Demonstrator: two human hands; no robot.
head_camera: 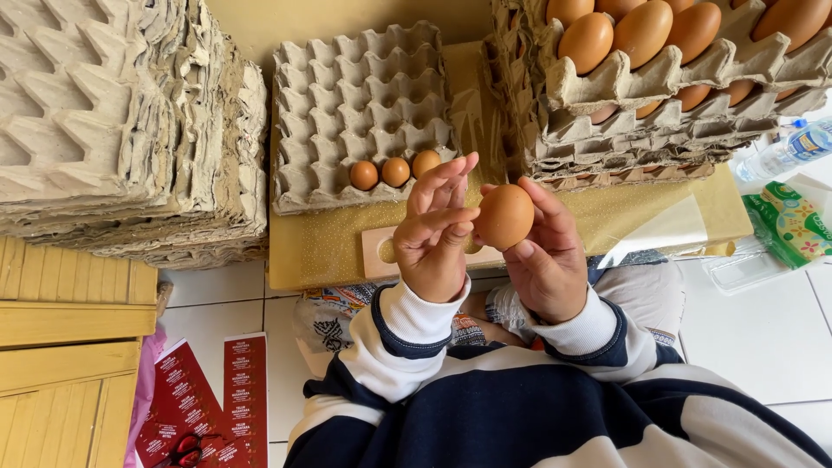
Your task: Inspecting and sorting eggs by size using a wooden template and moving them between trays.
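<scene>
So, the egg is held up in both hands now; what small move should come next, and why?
Probably lower the egg into the free cup beside the three eggs in the grey tray. The right hand carries it on its fingers, the left hand touches its side, and that front row has a place open right behind them.

A smooth, matt brown shell is seen on the egg (503,216). The egg tray (364,113) and the stacked trays (113,121) are formed of rough grey pulp paper. The cabinet (69,373) is made of pale wood, the bottle (789,149) of clear glossy plastic, and the sleeves (416,334) of soft knitted cloth.
</scene>
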